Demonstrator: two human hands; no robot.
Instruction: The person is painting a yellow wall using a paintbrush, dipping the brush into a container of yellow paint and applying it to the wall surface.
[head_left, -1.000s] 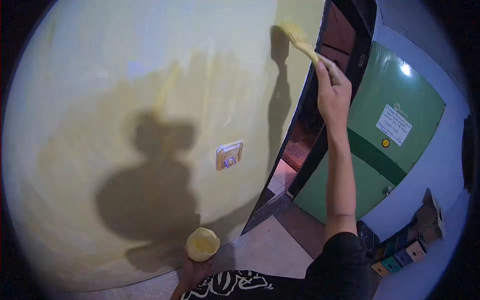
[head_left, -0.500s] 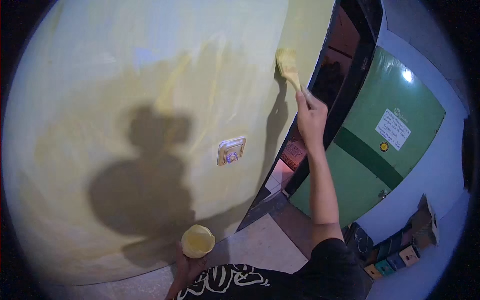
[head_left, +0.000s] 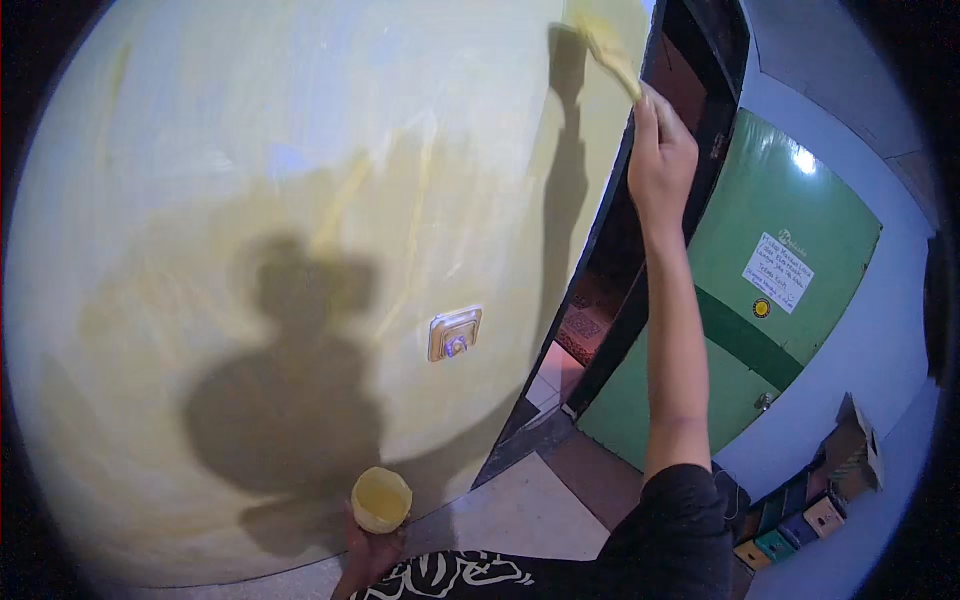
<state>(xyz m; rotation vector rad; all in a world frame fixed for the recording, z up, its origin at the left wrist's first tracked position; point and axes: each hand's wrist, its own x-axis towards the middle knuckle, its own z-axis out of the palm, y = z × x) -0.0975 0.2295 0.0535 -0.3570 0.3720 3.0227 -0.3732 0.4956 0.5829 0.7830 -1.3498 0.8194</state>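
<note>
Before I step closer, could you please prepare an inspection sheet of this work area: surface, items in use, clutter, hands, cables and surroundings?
Surface: wall patchy, yellow over paler areas; a square fitting is mounted on it.
Items in use: yellowish brush near the wall's upper right edge, contact unclear; yellow cup with pale yellow contents.
Clutter: small coloured boxes and an open cardboard box at lower right.
Hands: right hand raised, gripping the brush handle; left hand holding the cup low.
Cables: none can be made out clearly.
Surroundings: dark doorway right of the wall; green door beyond.
</note>
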